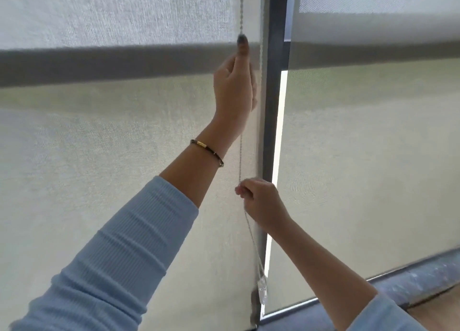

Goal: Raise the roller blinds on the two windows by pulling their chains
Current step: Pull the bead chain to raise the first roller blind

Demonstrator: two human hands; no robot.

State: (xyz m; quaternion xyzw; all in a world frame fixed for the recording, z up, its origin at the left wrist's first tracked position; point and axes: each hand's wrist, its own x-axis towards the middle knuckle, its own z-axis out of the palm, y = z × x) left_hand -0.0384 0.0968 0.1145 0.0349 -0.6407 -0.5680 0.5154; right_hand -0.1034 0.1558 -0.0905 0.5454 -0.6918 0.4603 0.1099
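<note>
Two pale roller blinds cover the windows: the left blind and the right blind, with a dark frame post between them. A grey bead chain hangs along the left blind's right edge. My left hand is raised high and closed around the chain, one finger pointing up. Lower down, my right hand pinches the same chain. The chain runs down to a clear plastic holder near the blind's bottom corner.
A dark horizontal band shows through both blinds at the height of my left hand. A bright gap of daylight runs beside the post. A grey sill and a strip of wooden floor lie at the lower right.
</note>
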